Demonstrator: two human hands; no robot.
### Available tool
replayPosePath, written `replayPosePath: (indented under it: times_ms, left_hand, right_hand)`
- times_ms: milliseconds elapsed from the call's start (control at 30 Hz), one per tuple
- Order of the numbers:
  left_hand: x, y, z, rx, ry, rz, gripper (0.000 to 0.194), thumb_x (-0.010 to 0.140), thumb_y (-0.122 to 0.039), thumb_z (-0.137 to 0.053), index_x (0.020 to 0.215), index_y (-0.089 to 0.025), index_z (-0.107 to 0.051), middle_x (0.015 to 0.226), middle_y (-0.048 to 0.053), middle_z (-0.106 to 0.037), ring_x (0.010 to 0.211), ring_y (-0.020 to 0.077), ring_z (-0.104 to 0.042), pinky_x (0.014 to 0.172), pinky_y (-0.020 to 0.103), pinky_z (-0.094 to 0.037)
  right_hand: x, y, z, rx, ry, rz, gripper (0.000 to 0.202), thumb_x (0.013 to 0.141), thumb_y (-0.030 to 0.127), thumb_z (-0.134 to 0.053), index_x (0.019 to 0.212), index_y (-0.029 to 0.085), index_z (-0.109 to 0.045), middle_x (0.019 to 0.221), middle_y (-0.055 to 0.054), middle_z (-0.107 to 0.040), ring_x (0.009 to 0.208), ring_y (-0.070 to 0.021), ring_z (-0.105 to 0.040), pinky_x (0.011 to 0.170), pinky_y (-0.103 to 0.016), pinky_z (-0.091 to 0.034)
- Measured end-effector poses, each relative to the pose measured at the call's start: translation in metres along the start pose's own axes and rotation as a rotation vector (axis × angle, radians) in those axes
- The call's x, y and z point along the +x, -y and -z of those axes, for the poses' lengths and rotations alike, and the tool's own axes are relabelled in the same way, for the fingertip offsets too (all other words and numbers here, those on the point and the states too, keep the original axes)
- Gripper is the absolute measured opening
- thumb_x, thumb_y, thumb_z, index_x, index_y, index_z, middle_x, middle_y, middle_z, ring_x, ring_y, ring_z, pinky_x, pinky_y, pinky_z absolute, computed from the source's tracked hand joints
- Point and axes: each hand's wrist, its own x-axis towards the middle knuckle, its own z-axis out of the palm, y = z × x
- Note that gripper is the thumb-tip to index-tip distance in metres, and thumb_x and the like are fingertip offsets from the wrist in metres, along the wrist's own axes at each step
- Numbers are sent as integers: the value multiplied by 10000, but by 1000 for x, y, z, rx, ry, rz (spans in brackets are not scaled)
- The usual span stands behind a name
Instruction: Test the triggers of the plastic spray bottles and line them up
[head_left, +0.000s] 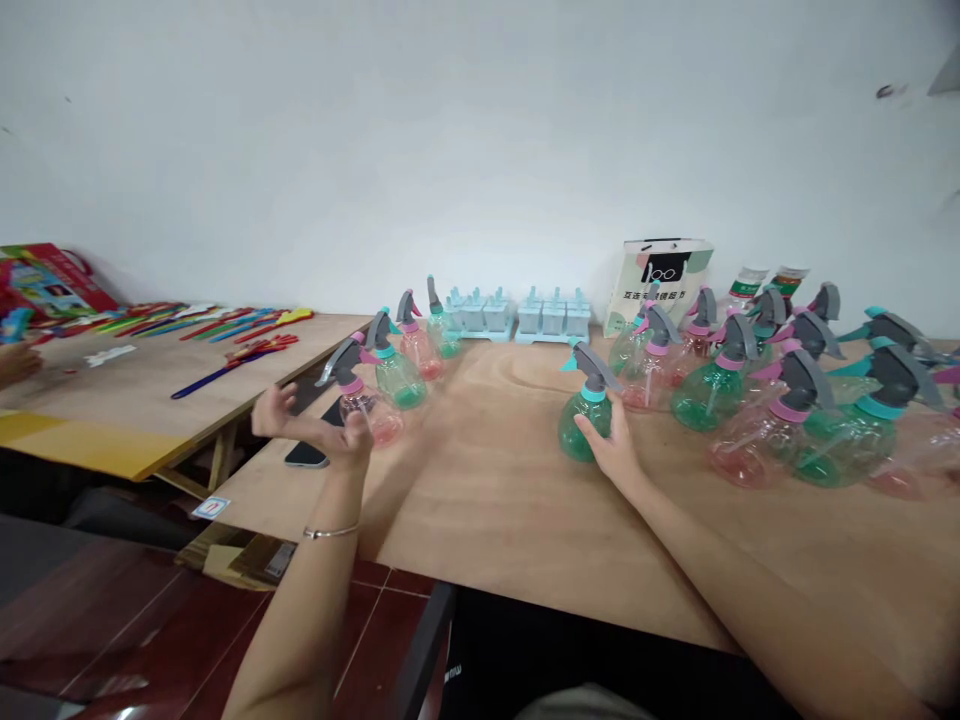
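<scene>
My right hand (616,445) is wrapped round the side of a green spray bottle (576,425) with a grey and turquoise head, which stands on the wooden table (480,500). My left hand (319,425) is raised, palm up with its fingers apart, and holds nothing. Just behind it, a pink spray bottle (382,418) stands near the table's left edge, with a green bottle (401,378) and another pink one (421,350) farther back. A dark phone (306,456) lies partly hidden beside my left hand.
Several green and pink spray bottles (709,400) crowd the right side. Light blue moulds (478,318) and a paper bag (652,285) stand by the wall. Colourful strips (217,325) lie on the left table (142,390); a person's hand (19,363) shows at its far left.
</scene>
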Motion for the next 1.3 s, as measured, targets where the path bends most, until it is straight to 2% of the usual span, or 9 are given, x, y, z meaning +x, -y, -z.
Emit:
replayPosePath:
  times_ms: [67,100,200,367,567,733,867,1100,1300]
  left_hand:
    - [-16,-33,-11,-99,-67,-197,928,697,-853,-524,1270,-131,-420,1274,210,-473,1250,405,-457,1051,606,-381]
    - [-25,-54,-19,-161,146,-223,810,752,-765,-574,1276,-161,-442,1272,181,-509,1241,367,-493,1060,569,-399]
    - [-57,-118,-52,-338,719,-72,843,764,-627,-697,1420,-217,-362,1446,171,-468,1339,334,-482,1114,513,-391]
    - [-91,-176,-109,-536,945,268,1064,614,-543,-852,1472,-209,-319,1528,203,-394,1439,372,-372,1147,523,-359]
    - [-94,-174,-123,-704,829,461,536,743,-382,-768,1207,-196,-574,1264,138,-625,1032,245,-649,883,402,-528]
    - [-84,-170,-109,-809,779,471,393,754,-291,-731,1127,-220,-630,1181,93,-678,1108,239,-648,944,381,-497]
    - [-76,-173,-104,-908,843,540,290,737,-293,-720,1010,-208,-673,1049,59,-721,1080,239,-667,1004,405,-472]
    - [-63,-184,-93,-1257,978,887,271,628,-250,-728,883,-164,-695,911,72,-754,1108,297,-686,1077,467,-445]
    - [-55,-189,-94,-1360,1063,955,280,567,-195,-706,841,-142,-695,899,92,-765,1152,338,-674,1110,490,-439]
  right_hand:
    - [-3,-1,-2,-27,20,27,671,822,584,-627,1339,188,-467,1256,-154,-616,1167,-305,-590,1041,-520,-456]
    - [-5,-1,-3,-48,36,43,670,831,572,-615,1351,181,-453,1241,-158,-616,1158,-308,-593,1034,-524,-463]
    - [-13,3,-5,-121,84,121,643,871,517,-574,1388,173,-407,1248,-170,-599,1172,-314,-587,1024,-531,-477]
    - [-27,14,-8,-273,146,251,648,905,502,-551,1432,176,-361,1277,-193,-554,1212,-337,-556,1017,-555,-478]
    - [-21,15,3,-314,218,276,669,914,533,-527,1466,209,-333,1338,-188,-512,1240,-342,-531,1028,-562,-469]
    - [24,3,39,-282,-261,286,577,924,457,-523,1407,203,-336,1346,-177,-439,1291,-309,-450,1090,-560,-394]
    - [67,-16,58,-309,-423,162,668,840,486,-615,1366,185,-335,1366,-198,-407,1333,-326,-401,1121,-566,-339]
    - [119,-40,57,-191,-284,-78,585,696,435,-662,1182,178,-462,1232,-181,-587,1174,-322,-547,1068,-552,-382]
    - [93,-31,56,-136,-131,-20,346,749,442,-627,992,197,-603,942,-85,-688,915,-247,-625,899,-442,-497]
